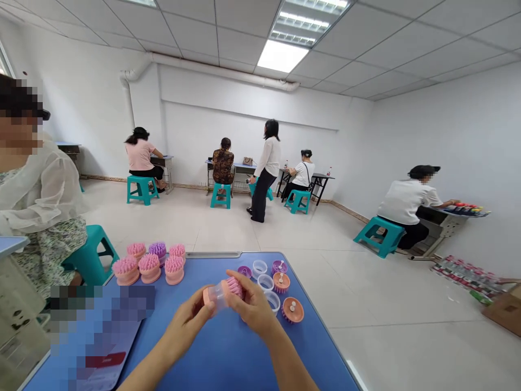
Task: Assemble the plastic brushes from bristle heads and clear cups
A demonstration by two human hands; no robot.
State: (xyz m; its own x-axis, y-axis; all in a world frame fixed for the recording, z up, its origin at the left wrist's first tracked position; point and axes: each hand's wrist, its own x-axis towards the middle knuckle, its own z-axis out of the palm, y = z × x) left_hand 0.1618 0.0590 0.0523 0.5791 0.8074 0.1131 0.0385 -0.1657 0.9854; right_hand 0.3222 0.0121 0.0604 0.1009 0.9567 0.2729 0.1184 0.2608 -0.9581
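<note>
My left hand (187, 320) and my right hand (252, 303) together hold a pink silicone brush (222, 293) above the blue table (228, 361). Its clear plastic part (215, 297) faces my left hand, and its bristles lie under my right fingers. Beyond my right hand are clear plastic rings (262, 274) and purple caps (245, 271). Salmon-pink brush bases with purple bristles (292, 310) lie near them. Finished-looking pink and purple brushes (150, 267) stand grouped at the table's far left.
A seated person (36, 201) in a white blouse is at my left, beside a pixelated flat item (93, 347) on the table. Other people sit at desks on teal stools (142, 190). Packaged goods and a cardboard box (502, 309) lie on the floor at right.
</note>
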